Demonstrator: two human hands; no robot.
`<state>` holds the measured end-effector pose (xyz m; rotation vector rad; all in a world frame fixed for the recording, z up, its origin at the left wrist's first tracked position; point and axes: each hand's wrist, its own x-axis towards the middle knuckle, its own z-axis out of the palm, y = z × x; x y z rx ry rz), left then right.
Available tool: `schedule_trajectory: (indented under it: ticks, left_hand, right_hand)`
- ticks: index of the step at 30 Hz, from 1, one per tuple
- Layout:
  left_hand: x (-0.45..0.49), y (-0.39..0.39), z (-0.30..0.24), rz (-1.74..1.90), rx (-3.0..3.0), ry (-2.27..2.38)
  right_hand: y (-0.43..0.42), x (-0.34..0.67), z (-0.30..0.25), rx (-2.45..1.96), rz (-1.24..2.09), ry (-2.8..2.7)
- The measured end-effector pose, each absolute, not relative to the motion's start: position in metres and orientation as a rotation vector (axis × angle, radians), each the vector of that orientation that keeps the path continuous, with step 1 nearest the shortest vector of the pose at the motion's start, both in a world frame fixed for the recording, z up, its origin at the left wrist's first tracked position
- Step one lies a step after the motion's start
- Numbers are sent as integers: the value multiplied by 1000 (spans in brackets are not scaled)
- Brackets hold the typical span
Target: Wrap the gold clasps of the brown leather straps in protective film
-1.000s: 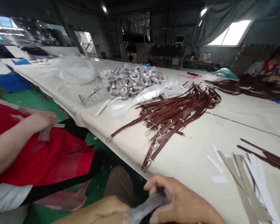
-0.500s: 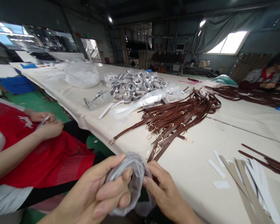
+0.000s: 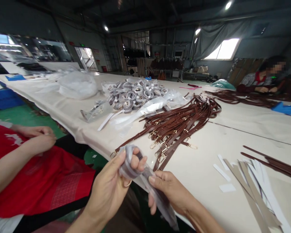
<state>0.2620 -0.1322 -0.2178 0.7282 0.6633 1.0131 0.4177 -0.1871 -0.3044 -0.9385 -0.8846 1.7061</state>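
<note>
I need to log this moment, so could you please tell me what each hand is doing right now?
Left hand: closed on the wrapped strap.
Right hand: closed, pinching the same strap's wrapping.

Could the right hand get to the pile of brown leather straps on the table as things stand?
Probably not yet: the right hand is busy gripping the clear plastic-wrapped strap. Otherwise the way to the brown leather straps looks open.

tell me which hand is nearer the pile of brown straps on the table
Right. The right hand sits just below the near ends of the brown straps; the left hand is farther left, off the table edge.
</note>
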Motion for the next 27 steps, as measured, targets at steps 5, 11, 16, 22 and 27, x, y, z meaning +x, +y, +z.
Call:
schedule_trajectory:
  ticks: [5, 11, 16, 22, 27]
  left_hand:
    - [273, -137, -253, 1101, 1115, 757]
    - [279, -137, -280, 1072, 2294, 789]
    - [287, -131, -290, 770, 2833, 742]
    - [280, -130, -298, 324, 2847, 562]
    - [274, -132, -292, 100, 2804, 444]
  right_hand:
    - [-187, 422, -296, -1036, 1779, -856]
    - [-193, 432, -295, -1067, 1883, -883]
    - [-202, 447, -289, -1115, 1916, -967]
    - [-216, 465, -278, -1533, 1652, -1400]
    - [-227, 475, -269, -1500, 1120, -2071]
